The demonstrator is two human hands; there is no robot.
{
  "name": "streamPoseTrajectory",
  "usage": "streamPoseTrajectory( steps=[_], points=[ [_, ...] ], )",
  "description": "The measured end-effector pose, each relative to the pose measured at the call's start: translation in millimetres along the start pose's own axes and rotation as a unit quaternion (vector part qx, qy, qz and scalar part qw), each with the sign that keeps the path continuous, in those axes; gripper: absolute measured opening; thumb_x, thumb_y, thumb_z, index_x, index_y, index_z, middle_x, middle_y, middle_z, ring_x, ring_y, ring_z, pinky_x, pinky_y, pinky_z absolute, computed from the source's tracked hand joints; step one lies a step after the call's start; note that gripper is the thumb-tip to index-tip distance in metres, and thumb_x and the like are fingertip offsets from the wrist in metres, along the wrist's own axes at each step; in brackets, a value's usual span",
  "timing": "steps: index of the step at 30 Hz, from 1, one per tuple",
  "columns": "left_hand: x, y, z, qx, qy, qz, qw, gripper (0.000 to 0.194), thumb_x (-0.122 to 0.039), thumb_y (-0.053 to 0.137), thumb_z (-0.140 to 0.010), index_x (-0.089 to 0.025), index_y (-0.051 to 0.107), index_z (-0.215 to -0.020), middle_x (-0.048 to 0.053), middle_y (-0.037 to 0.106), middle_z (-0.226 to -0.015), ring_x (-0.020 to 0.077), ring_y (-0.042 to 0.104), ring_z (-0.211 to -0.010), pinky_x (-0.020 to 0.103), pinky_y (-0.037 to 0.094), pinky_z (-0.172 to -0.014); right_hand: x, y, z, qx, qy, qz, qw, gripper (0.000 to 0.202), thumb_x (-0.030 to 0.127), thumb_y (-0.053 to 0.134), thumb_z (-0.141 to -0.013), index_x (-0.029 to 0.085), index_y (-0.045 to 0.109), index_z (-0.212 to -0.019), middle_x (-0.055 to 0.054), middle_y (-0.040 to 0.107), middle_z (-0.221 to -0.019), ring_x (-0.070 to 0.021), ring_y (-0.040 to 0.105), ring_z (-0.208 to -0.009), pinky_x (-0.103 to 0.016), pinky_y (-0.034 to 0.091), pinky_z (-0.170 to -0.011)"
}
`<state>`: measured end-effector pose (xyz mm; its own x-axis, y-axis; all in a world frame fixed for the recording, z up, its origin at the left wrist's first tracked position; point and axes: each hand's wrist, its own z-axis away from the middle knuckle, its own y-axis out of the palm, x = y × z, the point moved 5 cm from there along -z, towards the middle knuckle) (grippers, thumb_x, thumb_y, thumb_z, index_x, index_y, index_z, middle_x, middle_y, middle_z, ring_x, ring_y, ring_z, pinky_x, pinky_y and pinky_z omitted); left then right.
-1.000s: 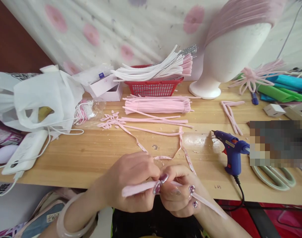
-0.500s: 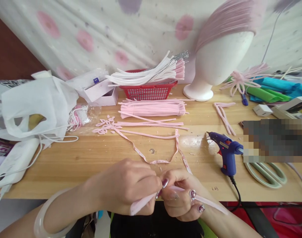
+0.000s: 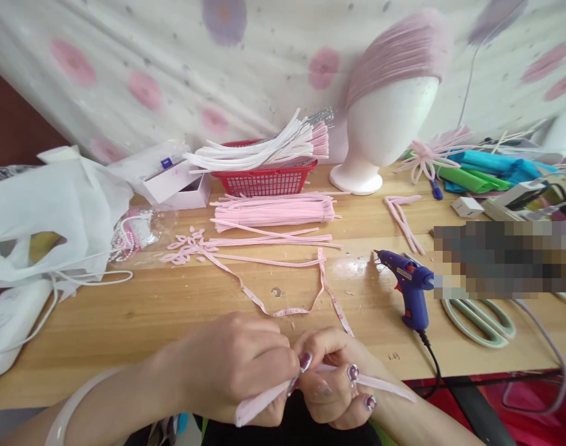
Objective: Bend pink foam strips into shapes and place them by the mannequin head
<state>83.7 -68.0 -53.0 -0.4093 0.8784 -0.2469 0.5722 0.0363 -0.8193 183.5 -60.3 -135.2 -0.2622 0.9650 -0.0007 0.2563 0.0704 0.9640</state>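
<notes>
Low in the centre, my left hand point(image 3: 245, 365) and my right hand point(image 3: 333, 378) meet at the table's front edge. Both are closed on a pale pink fuzzy stem point(image 3: 259, 404); one end sticks out below my left fingers, the other past my right fingers over the wrist. The stretch between the fingertips is mostly hidden. Beyond my hands lies a pink measuring tape point(image 3: 292, 311). Further back are loose pink stems point(image 3: 273, 238), a small cluster of pink loops point(image 3: 190, 245) and a thick bundle of pink stems point(image 3: 273, 212).
A blue glue gun point(image 3: 413, 288) and green-handled scissors point(image 3: 480, 322) lie to the right. Behind stand a red basket point(image 3: 266, 182) of white and pink stems and a white foam head point(image 3: 380, 130). White bags point(image 3: 82, 204) and cables are at the left.
The view has shifted, so the table items appear further left. Both hands keep their hold on the pink stem, with little change in their pose.
</notes>
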Motion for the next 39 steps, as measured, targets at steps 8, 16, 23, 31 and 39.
streamPoseTrajectory(
  steps=[8,16,23,31,39],
  points=[
    [7,5.2,-5,-0.015,-0.014,0.035,0.999,0.025,0.002,0.043,-0.073,-0.022,0.041,-0.066,-0.004,0.045,-0.054,0.0118,0.034,-0.049,0.026,0.033,-0.047,16,6,13,-0.221,-0.157,0.229,0.935,0.021,0.022,0.054,-0.075,0.009,0.066,-0.064,0.011,0.031,-0.031,-0.0041,0.017,-0.023,-0.013,0.025,-0.021],
    [27,26.5,0,-0.001,-0.302,0.329,0.895,0.018,-0.013,0.047,-0.081,-0.021,0.044,-0.066,-0.006,0.042,-0.056,0.0072,0.041,-0.045,0.019,0.037,-0.045,29,41,30,-0.404,-0.255,0.638,0.603,0.025,0.017,0.046,-0.084,0.017,0.051,-0.060,0.008,0.037,-0.045,-0.0052,0.033,-0.037,-0.017,0.026,-0.038],
    [28,62.9,21,-0.032,-0.556,0.578,0.596,0.018,-0.032,0.053,-0.073,-0.021,0.048,-0.059,-0.010,0.036,-0.035,0.0079,0.038,-0.028,0.022,0.046,-0.034,16,50,19,-0.333,-0.207,0.917,0.078,0.026,0.007,0.041,-0.085,0.018,0.049,-0.063,0.004,0.038,-0.053,-0.0108,0.025,-0.047,-0.028,0.023,-0.046],
    [34,36.2,12,0.006,-0.410,0.421,0.809,0.014,-0.023,0.051,-0.081,-0.020,0.052,-0.067,-0.006,0.048,-0.051,0.0089,0.045,-0.042,0.021,0.042,-0.044,30,34,28,-0.413,-0.194,0.669,0.587,0.024,0.021,0.043,-0.088,0.018,0.052,-0.066,0.008,0.037,-0.045,-0.0079,0.033,-0.035,-0.019,0.033,-0.037],
    [27,5.5,-12,0.080,-0.094,0.172,0.977,0.016,-0.005,0.050,-0.072,-0.019,0.052,-0.067,-0.004,0.049,-0.054,0.0104,0.037,-0.049,0.024,0.030,-0.048,17,6,16,-0.250,-0.045,0.161,0.954,0.020,0.024,0.050,-0.075,0.014,0.062,-0.064,0.009,0.039,-0.031,-0.0060,0.028,-0.020,-0.015,0.043,-0.026]
  ],
)
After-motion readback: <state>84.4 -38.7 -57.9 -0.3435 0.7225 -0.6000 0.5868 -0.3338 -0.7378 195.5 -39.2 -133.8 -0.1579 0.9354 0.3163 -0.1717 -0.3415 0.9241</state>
